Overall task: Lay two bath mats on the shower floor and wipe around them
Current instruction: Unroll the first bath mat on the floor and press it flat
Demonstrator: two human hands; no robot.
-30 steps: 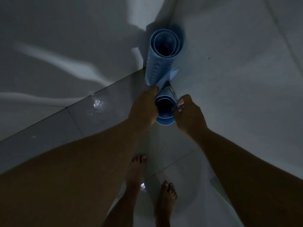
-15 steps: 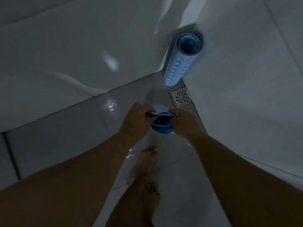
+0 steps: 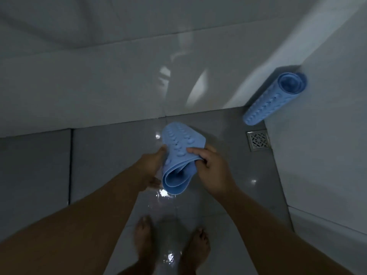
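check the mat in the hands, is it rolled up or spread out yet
Partly unrolled. The mat has one studded end opened flat, the near end still curls in a loop, and the left hand and right hand grip it.

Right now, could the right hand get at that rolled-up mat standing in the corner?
Probably not yet. The right hand is busy gripping the half-unrolled mat together with the left hand. Nothing blocks the way to the rolled mat by the drain, but it stands off to the right.

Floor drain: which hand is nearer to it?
Right. The right hand grips the partly unrolled mat, on the floor drain side; the left hand holds its far side.
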